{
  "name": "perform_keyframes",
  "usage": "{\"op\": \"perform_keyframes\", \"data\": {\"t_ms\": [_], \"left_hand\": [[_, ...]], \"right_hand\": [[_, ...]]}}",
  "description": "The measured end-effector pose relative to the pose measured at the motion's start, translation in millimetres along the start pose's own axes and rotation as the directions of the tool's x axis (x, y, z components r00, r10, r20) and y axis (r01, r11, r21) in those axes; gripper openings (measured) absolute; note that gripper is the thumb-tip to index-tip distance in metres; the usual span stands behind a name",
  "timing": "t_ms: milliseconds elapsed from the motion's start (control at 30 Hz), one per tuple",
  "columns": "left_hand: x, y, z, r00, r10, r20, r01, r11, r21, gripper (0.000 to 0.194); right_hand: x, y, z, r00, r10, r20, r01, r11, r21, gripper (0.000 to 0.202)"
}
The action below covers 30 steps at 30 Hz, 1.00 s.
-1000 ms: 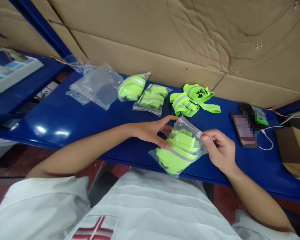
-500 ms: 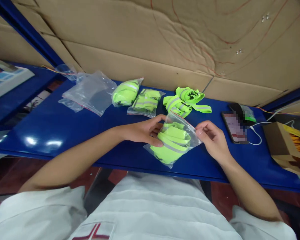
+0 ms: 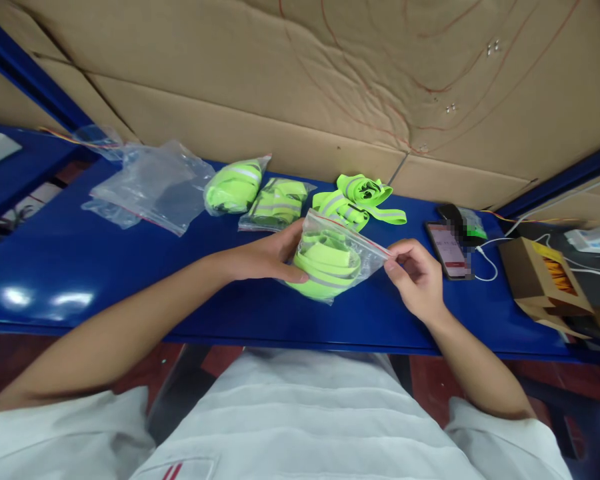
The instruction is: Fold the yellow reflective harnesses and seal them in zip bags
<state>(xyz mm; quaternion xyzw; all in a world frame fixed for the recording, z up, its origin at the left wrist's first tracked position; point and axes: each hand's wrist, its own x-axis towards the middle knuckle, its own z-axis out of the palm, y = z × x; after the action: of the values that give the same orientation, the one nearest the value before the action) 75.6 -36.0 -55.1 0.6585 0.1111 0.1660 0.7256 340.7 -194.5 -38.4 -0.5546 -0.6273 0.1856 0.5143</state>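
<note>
A clear zip bag [image 3: 367, 261] holds a folded neon-yellow reflective strap [image 3: 325, 263] with grey stripes. My left hand [image 3: 273, 257] grips the bag's left side, thumb in front and the other fingers mostly hidden behind it. At the upper right corner, my right hand [image 3: 417, 273] pinches the bag by its red-lined zip edge. Just behind the bag lie loose coiled reflective straps [image 3: 353, 200]. Two filled bags, a rounded one [image 3: 234, 187] and a flatter one [image 3: 277, 203], rest beyond my left hand.
Flat clear plastic bags [image 3: 155, 183] lie at the left on the blue table [image 3: 145, 280]. To the right are a phone [image 3: 449, 250], a white cable [image 3: 493, 267] and an open cardboard box [image 3: 530, 270] with orange contents. A cardboard panel [image 3: 230, 100] stands behind.
The held bag has tilted up, so its zip edge now faces me more. My right hand has shifted its pinch onto the zip corner. The whole view has swung slightly rightward.
</note>
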Motion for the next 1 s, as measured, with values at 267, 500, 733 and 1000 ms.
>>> {"op": "perform_keyframes", "data": {"t_ms": [267, 500, 733, 1000], "left_hand": [[-2, 3, 4.0, 0.999, 0.044, 0.029, -0.045, 0.997, 0.055, 0.090], [-4, 9, 10.3, 0.999, 0.038, 0.028, -0.041, 0.991, 0.125, 0.074], [-5, 9, 13.6, 0.999, 0.032, 0.041, -0.037, 0.991, 0.128, 0.070], [-3, 2, 24.7, 0.999, 0.007, 0.052, -0.010, 0.998, 0.063, 0.079]], "right_hand": [[-4, -3, 0, 0.999, -0.036, -0.030, 0.035, 0.999, -0.038, 0.023], [-6, 0, 0, 0.996, -0.084, 0.014, 0.084, 0.996, -0.020, 0.015], [-8, -2, 0, 0.994, -0.112, -0.014, 0.111, 0.993, -0.035, 0.020], [-7, -1, 1, 0.983, -0.183, -0.031, 0.183, 0.983, -0.012, 0.014]]}}
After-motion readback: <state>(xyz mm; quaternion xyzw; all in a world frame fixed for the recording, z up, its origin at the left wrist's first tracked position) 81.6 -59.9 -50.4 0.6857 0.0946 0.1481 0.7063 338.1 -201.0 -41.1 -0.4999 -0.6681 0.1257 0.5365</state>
